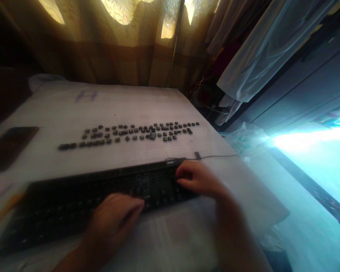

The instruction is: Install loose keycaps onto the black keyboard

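A long black keyboard [82,196] lies slantwise on the table, with bare patches among its keys on the right-hand part. Over its front edge, right of the middle, rests my left hand [113,215], closed, the fingers curled under and hidden from view. My right hand [200,177] is at the keyboard's right end, its fingers bent in towards the thumb. Whatever is between those fingertips, if anything, is too blurred to make out. Behind the keyboard, loose black keycaps [124,132] lie in rough rows.
A dark phone-like slab [13,147] lies at the table's left. The keyboard's thin cable [218,156] runs off the right side of the white-covered table [136,102]. Curtains [147,56] hang behind, pale cloth [249,71] hangs at right, and a clear plastic bag [243,138] sits beside the table.
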The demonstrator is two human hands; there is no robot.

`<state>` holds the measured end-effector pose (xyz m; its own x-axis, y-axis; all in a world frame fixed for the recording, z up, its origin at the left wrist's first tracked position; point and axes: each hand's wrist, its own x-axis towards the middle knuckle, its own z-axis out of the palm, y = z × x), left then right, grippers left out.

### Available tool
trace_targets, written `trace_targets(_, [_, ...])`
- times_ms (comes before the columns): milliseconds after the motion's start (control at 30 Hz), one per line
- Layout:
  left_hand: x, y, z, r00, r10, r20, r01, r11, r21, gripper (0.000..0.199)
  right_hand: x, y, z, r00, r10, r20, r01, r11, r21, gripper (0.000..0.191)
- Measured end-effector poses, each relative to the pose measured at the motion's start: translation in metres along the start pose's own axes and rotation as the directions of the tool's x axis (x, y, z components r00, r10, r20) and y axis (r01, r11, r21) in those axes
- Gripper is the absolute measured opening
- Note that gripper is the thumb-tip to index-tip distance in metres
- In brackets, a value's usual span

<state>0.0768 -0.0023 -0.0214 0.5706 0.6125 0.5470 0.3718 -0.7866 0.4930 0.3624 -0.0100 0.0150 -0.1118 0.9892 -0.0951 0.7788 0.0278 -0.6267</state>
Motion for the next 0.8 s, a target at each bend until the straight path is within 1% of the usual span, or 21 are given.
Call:
trace_targets(67, [0.0008,0.0006,0.0003,1.0,0.005,-0.004,-0.005,1.0,0.002,0.009,0.0002,-0.002,-0.0002,1.0,-0.026,0.017,0.027,0.999,-0.032,0.01])
trace_targets(167, [0.0008,0.0011,0.0005,1.0,0.011,-0.015,-0.011,1.0,0.01,0.009,0.0003,-0.0031,-0.0005,0.999,-0.019,0.032,0.02,0.999,-0.046,0.009])
trace_targets(267, [-0.0001,0.0007,0.0006,1.0,0.026,-0.016,-0.026,1.0,0.018,0.009,-0.0003,-0.0018,-0.002,0.999,-0.003,0.046,0.005,1.0,-0.024,0.008])
trace_targets(400, [-0.001,-0.0005,0.0007,0.999,0.034,-0.007,-0.034,0.999,0.019,0.009,-0.0004,-0.0003,-0.0036,0.995,-0.009,0.101,0.008,1.0,0.019,0.008])
trace_targets(500, [-0.0006,-0.0009,0.0007,0.999,0.037,-0.008,-0.037,0.999,0.009,0.009,0.001,-0.0017,-0.0018,0.992,0.005,0.125,-0.005,1.0,-0.004,0.008])
trace_targets(700, [-0.0012,-0.0004,0.0015,1.0,0.03,-0.006,-0.03,1.0,0.001,0.009,0.0041,-0.0027,0.0039,0.997,0.035,0.063,-0.03,0.996,-0.08,0.012])
trace_targets(800, [-0.002,-0.0006,0.0018,1.0,0.018,-0.011,-0.018,1.0,0.007,0.009,0.0044,-0.0008,0.0049,0.999,0.024,0.039,-0.02,0.996,-0.084,0.013])
